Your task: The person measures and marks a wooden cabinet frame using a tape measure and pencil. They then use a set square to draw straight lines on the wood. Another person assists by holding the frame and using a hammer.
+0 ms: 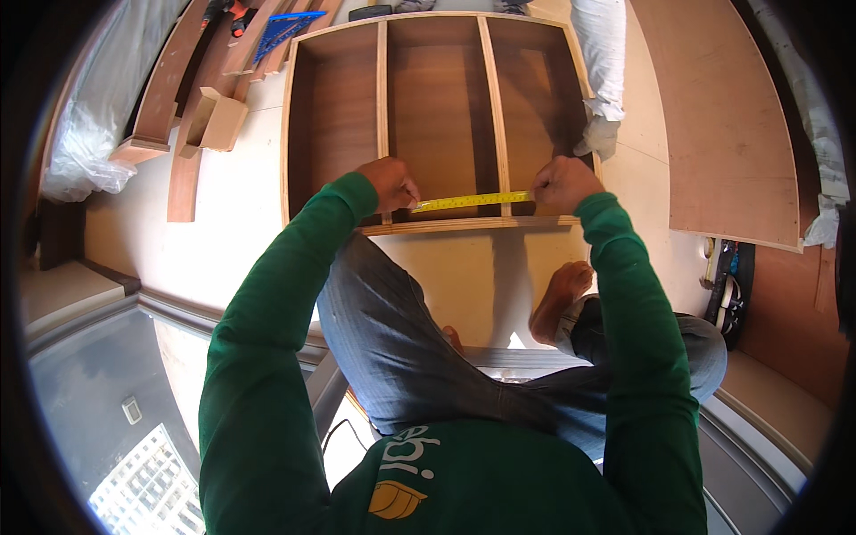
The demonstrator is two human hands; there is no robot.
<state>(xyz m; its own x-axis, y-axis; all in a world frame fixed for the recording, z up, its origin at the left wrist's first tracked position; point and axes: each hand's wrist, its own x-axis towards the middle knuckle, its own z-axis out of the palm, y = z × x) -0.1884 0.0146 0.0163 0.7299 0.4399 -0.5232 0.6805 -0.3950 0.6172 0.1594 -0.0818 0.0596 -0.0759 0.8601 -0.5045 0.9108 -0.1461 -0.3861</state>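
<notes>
A yellow tape measure blade (473, 201) is stretched between my two hands, over the near end of a wooden cabinet frame (464, 225) lying on the floor. Two upright dividers (490, 98) split the frame into three compartments. My left hand (392, 184) pinches one end of the blade near the left divider. My right hand (563, 184) grips the other end past the right divider, above the right compartment; the tape's case cannot be made out there. Just beyond it, another person's gloved hand (599, 135) rests on the frame's right side.
Wooden boards (183, 183), an open cardboard box (214, 120), a blue triangular square (283, 34) and an orange-black power tool (236, 16) lie at the far left. A large brown panel (722, 134) stands at the right, with sandals (731, 299) near it. Glass (116, 401) borders the lower left.
</notes>
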